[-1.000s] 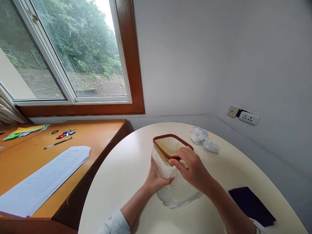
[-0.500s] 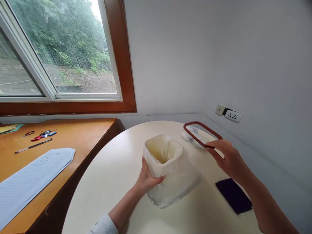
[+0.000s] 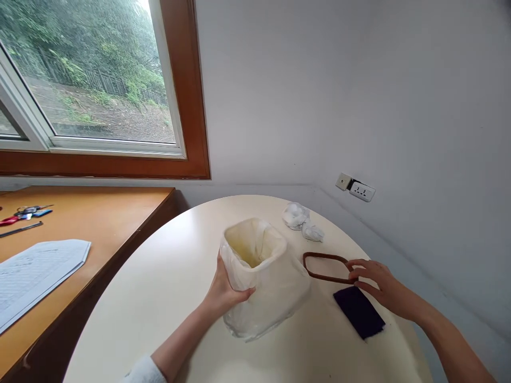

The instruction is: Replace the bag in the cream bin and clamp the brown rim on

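My left hand (image 3: 225,290) is wrapped round the near-left side of a small trash bin (image 3: 255,247), its thumb on the front. A translucent white bin liner (image 3: 275,290) lines the bin, folds over its rim and hangs loosely outside. The bin tilts a little on the round table. To the right, a brown rounded rectangular ring (image 3: 325,256) lies at table level. The fingers and thumb of my right hand (image 3: 375,279) close on its right end. Just below the ring is a dark purple cloth (image 3: 359,313), lying flat.
Two crumpled white plastic bundles (image 3: 296,215) sit at the back of the cream round table (image 3: 159,287). A wooden desk (image 3: 115,207) on the left bears papers (image 3: 43,266), a pen (image 3: 19,229) and keys (image 3: 30,213). Wall sockets (image 3: 362,191) are at right.
My right hand has lowered the brown ring from above the white bundles to the table beside the cloth. The left hand keeps its hold on the bin. My view has turned slightly right.
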### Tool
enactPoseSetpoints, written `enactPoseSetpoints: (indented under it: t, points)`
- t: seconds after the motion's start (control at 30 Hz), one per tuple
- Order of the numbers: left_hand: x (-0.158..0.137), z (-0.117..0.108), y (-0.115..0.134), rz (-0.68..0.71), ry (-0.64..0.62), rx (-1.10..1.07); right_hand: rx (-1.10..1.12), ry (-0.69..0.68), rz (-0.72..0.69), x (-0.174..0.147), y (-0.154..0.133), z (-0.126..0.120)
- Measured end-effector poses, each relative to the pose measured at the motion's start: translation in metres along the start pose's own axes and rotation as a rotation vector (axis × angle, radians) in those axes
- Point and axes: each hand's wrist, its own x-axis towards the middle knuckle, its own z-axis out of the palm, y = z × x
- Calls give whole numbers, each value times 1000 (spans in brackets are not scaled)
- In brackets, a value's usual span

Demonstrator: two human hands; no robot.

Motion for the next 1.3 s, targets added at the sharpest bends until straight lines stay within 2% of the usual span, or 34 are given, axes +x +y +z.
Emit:
enactPoseSetpoints:
  t: [0.27,0.43,0.57,0.7,0.8,0.87,0.97,1.1,1.2,1.3]
  points:
    - [-1,-1,1,17,-10,-9,-135,8,-63,23,7,23]
    - [-1,-2,0,13,-19,-13,-185,19,-19,33,26,36]
    - [-1,-2,1,15,-39,-38,-169,107,-38,37,31,39]
    - [0,-2,6,-15,-75,-136,17,198,-94,46,6,35]
    - [2,-7,11,-19,-101,-242,137,193,-87,58,-28,32]
    - [2,-13,12,2,-87,-260,137,165,-66,68,-51,32]
    - [1,-27,9,-4,-10,-138,30,68,-25,81,-78,36]
    - [3,-45,-2,-245,143,241,-23,27,-20,99,-98,47]
    - [7,-52,-10,-392,146,436,-43,16,-2,110,-102,59]
    - [9,-51,-14,-418,116,559,-4,28,21,119,-103,69]
